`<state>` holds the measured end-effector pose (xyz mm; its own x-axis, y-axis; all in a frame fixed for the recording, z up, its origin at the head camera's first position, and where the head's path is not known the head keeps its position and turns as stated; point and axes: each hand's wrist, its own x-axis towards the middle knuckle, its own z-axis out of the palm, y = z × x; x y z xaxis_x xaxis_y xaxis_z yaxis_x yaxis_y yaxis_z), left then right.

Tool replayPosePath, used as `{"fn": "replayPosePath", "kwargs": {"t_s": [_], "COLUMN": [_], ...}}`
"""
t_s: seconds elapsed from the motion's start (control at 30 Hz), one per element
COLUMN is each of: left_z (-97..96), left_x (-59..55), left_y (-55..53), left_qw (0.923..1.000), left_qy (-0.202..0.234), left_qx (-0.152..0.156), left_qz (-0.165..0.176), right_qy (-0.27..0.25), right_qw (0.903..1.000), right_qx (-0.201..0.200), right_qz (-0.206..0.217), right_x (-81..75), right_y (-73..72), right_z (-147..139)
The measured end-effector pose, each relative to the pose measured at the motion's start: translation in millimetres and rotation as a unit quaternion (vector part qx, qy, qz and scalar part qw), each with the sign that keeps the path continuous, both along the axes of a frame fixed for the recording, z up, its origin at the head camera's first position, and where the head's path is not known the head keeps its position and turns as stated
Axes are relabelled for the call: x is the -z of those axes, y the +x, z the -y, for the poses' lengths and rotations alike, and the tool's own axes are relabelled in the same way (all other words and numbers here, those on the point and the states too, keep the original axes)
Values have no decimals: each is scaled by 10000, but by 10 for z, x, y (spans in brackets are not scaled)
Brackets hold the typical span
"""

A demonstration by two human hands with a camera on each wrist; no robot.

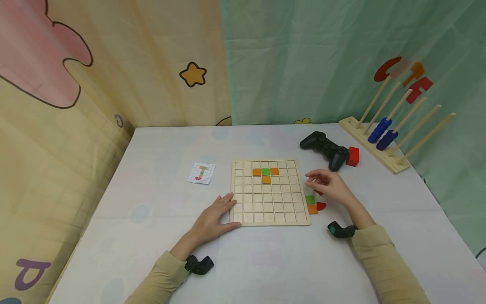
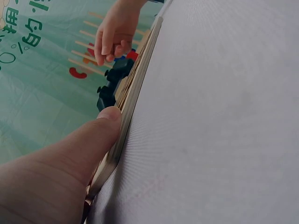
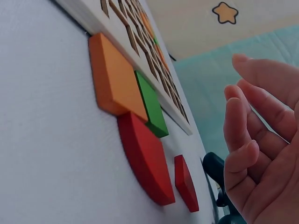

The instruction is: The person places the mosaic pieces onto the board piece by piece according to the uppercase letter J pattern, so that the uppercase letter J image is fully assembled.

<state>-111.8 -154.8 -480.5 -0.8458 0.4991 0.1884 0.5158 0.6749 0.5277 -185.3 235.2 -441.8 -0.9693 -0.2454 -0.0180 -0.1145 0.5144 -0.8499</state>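
Note:
My left hand (image 1: 216, 217) rests at the near left corner of a wooden grid board (image 1: 268, 207), fingers on its left rim and thumb along its front edge. On the board, a green tile (image 1: 265, 172) lies between two orange tiles, with another orange tile (image 1: 266, 180) below. My right hand (image 1: 329, 185) hovers past the board's right edge, fingers loosely bent and holding nothing. Under and beside it lie a green tile (image 3: 152, 103), an orange tile (image 3: 117, 77), a red curved piece (image 3: 145, 158) and a second red piece (image 3: 186, 183).
A card (image 1: 201, 173) with a coloured pattern on a grid lies left of the board. Behind my right hand are a black game controller (image 1: 324, 148) and a red block (image 1: 353, 156). A wooden peg rack (image 1: 379, 147) with blue beads stands at the far right.

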Motion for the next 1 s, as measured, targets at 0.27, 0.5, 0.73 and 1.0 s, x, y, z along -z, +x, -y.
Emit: {"fn": "replayPosePath", "kwargs": {"t_s": [0.27, 0.5, 0.73, 1.0], "left_z": [-1, -1, 4, 2], "left_x": [14, -1, -1, 0], "left_y": [-1, 3, 5, 7], "left_qw": [10000, 10000, 10000, 10000], "left_qy": [22, -25, -37, -58], "left_qx": [31, 5, -6, -34], "left_qz": [0, 12, 48, 71], "right_qy": [-22, 1, -14, -112], "right_qw": [9996, 9992, 9986, 9951], "right_qx": [-274, -400, -504, -830], "right_qz": [-16, -89, 150, 525], "right_x": [127, 177, 178, 177], "right_y": [1, 3, 7, -11], "right_z": [-91, -131, -146, -200]}}
